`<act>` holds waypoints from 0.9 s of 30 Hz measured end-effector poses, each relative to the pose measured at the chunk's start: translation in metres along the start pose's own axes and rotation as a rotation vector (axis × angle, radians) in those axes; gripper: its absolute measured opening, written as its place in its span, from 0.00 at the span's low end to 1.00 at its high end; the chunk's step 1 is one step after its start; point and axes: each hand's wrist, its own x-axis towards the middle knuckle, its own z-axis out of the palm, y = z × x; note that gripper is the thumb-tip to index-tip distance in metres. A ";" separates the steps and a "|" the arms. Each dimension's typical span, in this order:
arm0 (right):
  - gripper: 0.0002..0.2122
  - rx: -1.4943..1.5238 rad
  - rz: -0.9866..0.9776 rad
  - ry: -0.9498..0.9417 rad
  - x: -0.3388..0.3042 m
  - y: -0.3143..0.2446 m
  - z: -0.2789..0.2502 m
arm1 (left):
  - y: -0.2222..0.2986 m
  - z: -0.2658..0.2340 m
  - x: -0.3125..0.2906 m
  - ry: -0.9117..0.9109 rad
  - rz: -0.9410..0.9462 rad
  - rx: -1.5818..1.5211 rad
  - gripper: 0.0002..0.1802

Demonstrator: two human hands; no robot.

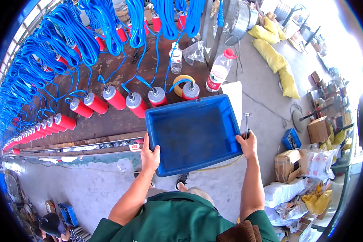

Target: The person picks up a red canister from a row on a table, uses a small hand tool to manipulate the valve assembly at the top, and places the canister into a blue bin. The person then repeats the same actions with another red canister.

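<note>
A shallow blue plastic crate [191,135] hangs in front of me at the table's near edge, its dark inside facing up. My left hand [150,158] grips its left rim, thumb over the edge. My right hand [248,145] is closed at the right rim. A small metal tool with a T-shaped head and dark handle [247,121] sticks up at my right fingers; whether they hold it too, I cannot tell. Just past the crate stand several red cylinders with silver tops [136,104], each joined to a blue cable.
Coiled blue cables [78,36] hang over the brown table [113,72]. Near the crate are a red-capped bottle [221,70], a clear bottle [176,58] and a yellow tape roll [183,84]. Cartons [288,165] and sacks line the right side. A person [52,226] is at lower left.
</note>
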 end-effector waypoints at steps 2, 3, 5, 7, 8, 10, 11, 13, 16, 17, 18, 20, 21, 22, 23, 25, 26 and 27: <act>0.14 0.034 -0.016 0.007 0.001 0.000 -0.002 | -0.001 0.006 -0.001 0.015 0.023 0.009 0.43; 0.15 0.070 -0.033 0.021 0.003 0.000 -0.002 | 0.001 0.008 0.000 0.028 0.053 0.015 0.43; 0.14 0.067 -0.055 0.012 0.006 0.006 -0.002 | 0.002 0.009 0.000 0.029 0.054 0.026 0.43; 0.15 0.064 -0.010 0.033 0.004 0.002 -0.001 | 0.010 0.008 0.000 0.007 -0.041 -0.053 0.42; 0.15 0.064 -0.012 0.030 0.004 0.001 -0.001 | 0.008 0.009 0.001 0.010 -0.042 -0.053 0.42; 0.15 0.072 -0.019 0.031 0.003 0.000 0.000 | 0.001 0.009 0.005 0.019 -0.014 -0.009 0.42; 0.15 0.073 -0.021 0.028 0.002 -0.001 0.002 | -0.002 0.009 0.009 0.022 -0.015 -0.007 0.42; 0.15 0.108 0.002 0.080 0.002 -0.002 0.007 | -0.002 0.009 0.019 0.029 0.095 0.011 0.42; 0.14 0.076 -0.014 0.087 0.004 0.005 0.007 | 0.002 0.009 0.021 0.014 0.084 -0.012 0.42; 0.14 0.078 -0.013 0.091 0.006 0.006 0.009 | 0.004 0.009 0.022 0.004 0.094 -0.027 0.42; 0.14 0.092 -0.015 0.094 0.008 0.005 0.010 | 0.000 0.010 0.023 0.001 0.096 -0.027 0.42; 0.14 0.107 -0.013 0.101 0.010 0.002 0.014 | -0.010 0.010 0.027 0.034 0.123 -0.007 0.42; 0.14 0.109 -0.007 0.100 0.013 0.000 0.015 | -0.010 0.010 0.030 0.029 0.127 -0.007 0.42; 0.15 0.111 -0.001 0.100 0.015 -0.002 0.016 | -0.010 0.011 0.033 0.026 0.116 -0.012 0.43; 0.15 0.113 0.002 0.105 0.019 0.000 0.017 | -0.010 0.011 0.035 0.022 0.105 -0.017 0.43; 0.15 0.099 -0.009 0.111 0.024 0.001 0.018 | -0.007 0.013 0.041 0.025 0.120 -0.021 0.43; 0.16 0.101 -0.004 0.113 0.026 0.002 0.019 | -0.005 0.013 0.044 0.025 0.112 -0.040 0.42; 0.16 0.101 -0.001 0.119 0.028 0.000 0.021 | -0.005 0.013 0.045 0.026 0.102 -0.059 0.42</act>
